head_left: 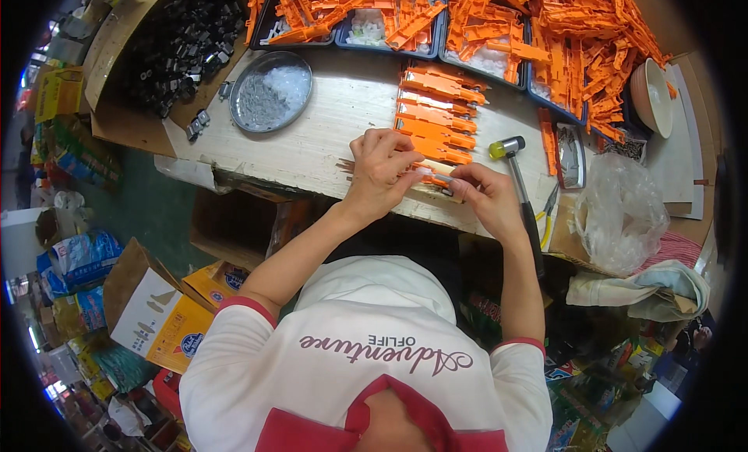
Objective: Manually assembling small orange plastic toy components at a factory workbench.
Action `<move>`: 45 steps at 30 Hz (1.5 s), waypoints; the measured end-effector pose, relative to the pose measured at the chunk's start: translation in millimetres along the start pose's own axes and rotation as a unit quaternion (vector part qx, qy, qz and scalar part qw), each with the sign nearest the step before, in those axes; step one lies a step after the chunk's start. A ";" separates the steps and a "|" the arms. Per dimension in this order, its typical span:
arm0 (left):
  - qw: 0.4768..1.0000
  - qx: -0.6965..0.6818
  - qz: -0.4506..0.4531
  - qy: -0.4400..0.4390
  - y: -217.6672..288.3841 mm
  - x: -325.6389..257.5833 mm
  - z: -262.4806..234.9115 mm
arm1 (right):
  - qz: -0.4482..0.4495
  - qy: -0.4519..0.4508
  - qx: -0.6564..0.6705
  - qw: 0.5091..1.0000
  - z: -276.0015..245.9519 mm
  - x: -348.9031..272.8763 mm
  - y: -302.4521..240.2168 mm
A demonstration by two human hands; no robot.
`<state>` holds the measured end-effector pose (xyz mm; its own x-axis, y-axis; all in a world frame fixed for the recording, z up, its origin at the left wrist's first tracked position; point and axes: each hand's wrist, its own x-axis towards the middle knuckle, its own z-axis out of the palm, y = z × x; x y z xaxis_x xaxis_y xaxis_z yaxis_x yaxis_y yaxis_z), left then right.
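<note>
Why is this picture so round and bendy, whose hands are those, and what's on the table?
There's no robot here, just a person working with two bare hands. A camera on their head looks down, and its wide lens bends straight edges. The left hand and right hand are together near the table's front edge, pinching at a small orange piece. Beyond it lies a row of orange parts. A round dish is on the left, a hammer on the right.

This is a workshop — orange plastic parts fill trays, and a hammer lies on a scuffed bench.
</note>
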<state>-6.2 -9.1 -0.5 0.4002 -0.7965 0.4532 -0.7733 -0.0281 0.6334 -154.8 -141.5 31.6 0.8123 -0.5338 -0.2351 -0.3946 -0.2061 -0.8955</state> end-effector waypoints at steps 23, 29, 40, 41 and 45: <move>1.000 -0.012 0.015 0.001 -3.9 -2.8 4.3 | 0.104 0.056 -0.146 0.982 0.0 12.3 -8.4; 1.000 -0.015 0.023 0.008 -6.0 -1.9 4.6 | 0.008 0.066 -0.096 0.993 -15.9 25.5 -1.9; 1.000 -0.020 0.015 -0.009 0.1 -4.2 0.0 | -0.128 0.289 -0.545 0.776 -108.3 146.8 -21.2; 1.000 -0.020 0.015 -0.008 0.0 -3.4 -0.1 | -0.103 0.245 -0.569 0.778 -113.1 151.2 -21.8; 1.000 -0.013 0.010 -0.008 -1.0 -2.7 0.0 | -0.154 0.207 -0.613 0.747 -124.1 149.9 -24.3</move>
<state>-6.5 -6.9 -2.4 0.3771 -0.8063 0.4556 -0.7673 0.0035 0.6412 -76.7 -318.3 65.1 0.8436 -0.4615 0.2745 -0.5188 -0.8324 0.1948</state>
